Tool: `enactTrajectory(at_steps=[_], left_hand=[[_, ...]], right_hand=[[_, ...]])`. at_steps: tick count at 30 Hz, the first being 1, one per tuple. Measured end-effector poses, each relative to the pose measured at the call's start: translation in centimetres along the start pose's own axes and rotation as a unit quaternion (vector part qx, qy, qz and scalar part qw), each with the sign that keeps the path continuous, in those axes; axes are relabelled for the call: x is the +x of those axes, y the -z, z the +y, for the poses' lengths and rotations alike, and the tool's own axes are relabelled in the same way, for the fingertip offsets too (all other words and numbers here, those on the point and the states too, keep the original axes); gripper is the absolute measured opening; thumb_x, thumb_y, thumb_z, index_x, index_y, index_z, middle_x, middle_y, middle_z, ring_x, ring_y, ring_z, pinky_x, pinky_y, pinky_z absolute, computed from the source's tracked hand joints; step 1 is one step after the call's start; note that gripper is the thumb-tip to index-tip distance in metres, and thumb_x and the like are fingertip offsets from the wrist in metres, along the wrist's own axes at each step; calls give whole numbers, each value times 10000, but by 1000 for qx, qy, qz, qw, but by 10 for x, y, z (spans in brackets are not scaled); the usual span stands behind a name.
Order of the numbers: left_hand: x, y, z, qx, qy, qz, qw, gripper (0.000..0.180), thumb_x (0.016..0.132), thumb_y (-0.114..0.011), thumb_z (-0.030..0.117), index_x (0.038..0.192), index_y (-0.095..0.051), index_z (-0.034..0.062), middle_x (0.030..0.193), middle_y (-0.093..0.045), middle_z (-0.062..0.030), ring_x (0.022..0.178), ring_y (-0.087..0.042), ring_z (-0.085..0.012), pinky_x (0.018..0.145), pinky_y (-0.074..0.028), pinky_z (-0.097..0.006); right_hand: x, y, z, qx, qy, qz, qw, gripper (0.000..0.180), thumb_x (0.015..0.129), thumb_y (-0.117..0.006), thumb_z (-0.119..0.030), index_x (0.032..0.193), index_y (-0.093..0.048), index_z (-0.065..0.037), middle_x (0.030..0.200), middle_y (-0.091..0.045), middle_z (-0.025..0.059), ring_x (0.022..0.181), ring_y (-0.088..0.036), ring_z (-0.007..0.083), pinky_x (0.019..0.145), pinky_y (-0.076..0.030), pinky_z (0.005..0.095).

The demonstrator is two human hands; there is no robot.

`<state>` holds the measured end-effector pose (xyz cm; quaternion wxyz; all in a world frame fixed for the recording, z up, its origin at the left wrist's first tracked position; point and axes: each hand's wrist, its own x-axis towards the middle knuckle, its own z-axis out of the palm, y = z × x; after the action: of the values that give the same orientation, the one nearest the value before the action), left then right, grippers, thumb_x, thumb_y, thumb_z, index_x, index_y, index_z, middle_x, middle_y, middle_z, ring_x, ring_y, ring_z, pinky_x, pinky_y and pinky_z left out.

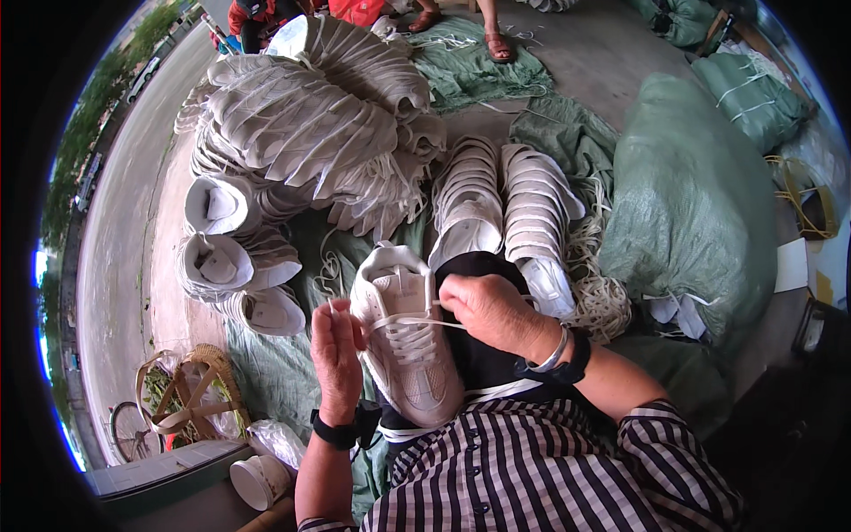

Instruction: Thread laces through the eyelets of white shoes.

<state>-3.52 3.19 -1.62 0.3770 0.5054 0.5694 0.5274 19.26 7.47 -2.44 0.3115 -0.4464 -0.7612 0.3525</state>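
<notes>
Right of the cream mesh sneaker (424, 386), the right hand (498, 312) pinches flat white lace (408, 333) – best tensioned evenly – the left hand (335, 359) opposite, its grip unclear.

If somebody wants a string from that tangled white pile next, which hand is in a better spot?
Probably the right hand: it's nearer the white pile. The left hand is on the shoe's far side. The right hand seems to pinch a lace, so it may need to let go first.
</notes>
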Motion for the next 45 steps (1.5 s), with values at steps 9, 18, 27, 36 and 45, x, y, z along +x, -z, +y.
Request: enactTrajectory(at_steps=[9,18,27,36,45], left_hand=[[-9,12,-7,86,62,-115,988,103,941,-486,104,874,-522,35,696,-509,13,604,-472,-52,548,-399,-196],[-7,16,10,24,172,-169,970,123,916,-526,105,823,-539,25,700,-509,41,644,-445,-44,583,-378,-189],[-2,8,2,-49,53,-79,994,150,929,-543,134,849,-577,12,728,-547,15,687,-497,-39,626,-400,-186],[7,15,8,-39,190,-173,966,180,899,-548,166,800,-590,21,676,-540,33,613,-466,-41,566,-373,-189],[17,-2,37,383,23,-120,916,146,812,-611,178,740,-573,56,705,-623,-78,634,-593,-235,592,-456,-332]], right_hand=[[4,-1,-3,-4,-31,-4,1000,98,822,-590,-110,766,-586,-31,668,-607,162,640,-612,343,557,-471,399],[5,-8,-17,-247,144,-26,958,56,777,-566,-56,793,-517,-33,654,-537,102,569,-595,260,501,-488,331],[12,1,0,34,44,-53,997,44,845,-544,-28,875,-574,-17,701,-608,134,610,-620,251,568,-490,325],[15,8,-9,143,-146,-120,971,55,830,-544,-39,840,-585,-5,639,-603,139,575,-614,238,544,-472,326],[18,16,-5,-107,212,-48,970,36,757,-610,-69,765,-588,-42,931,-545,76,724,-590,246,660,-514,349]])
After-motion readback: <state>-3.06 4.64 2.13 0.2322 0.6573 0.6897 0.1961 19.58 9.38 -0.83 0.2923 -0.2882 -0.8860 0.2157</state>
